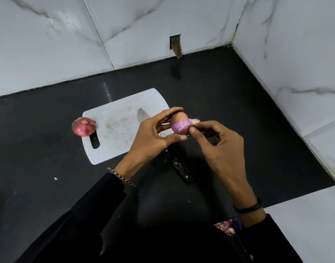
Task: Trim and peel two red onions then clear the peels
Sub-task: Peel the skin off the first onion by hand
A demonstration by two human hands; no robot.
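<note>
Partly peeled red onion (179,123) is held above the dark counter (49,168), near the right end of the white plastic cutting board (113,130). Its stem-to-root axis lies roughly sideways between the hands. The left hand (153,135) has its grip clasped round the papery left end. The right hand (221,147) pinches a loose pale strip of peel (194,121) at the right end, so the pull should probably run rightward, away from the left hand. An unpeeled second red onion (84,126) sits at the board's left edge.

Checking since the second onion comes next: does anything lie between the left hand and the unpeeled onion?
Nothing visible does. The unpeeled onion sits at the cutting board's left edge; only bare board lies between it and the left hand. The knife lies flat beneath that hand.
</note>
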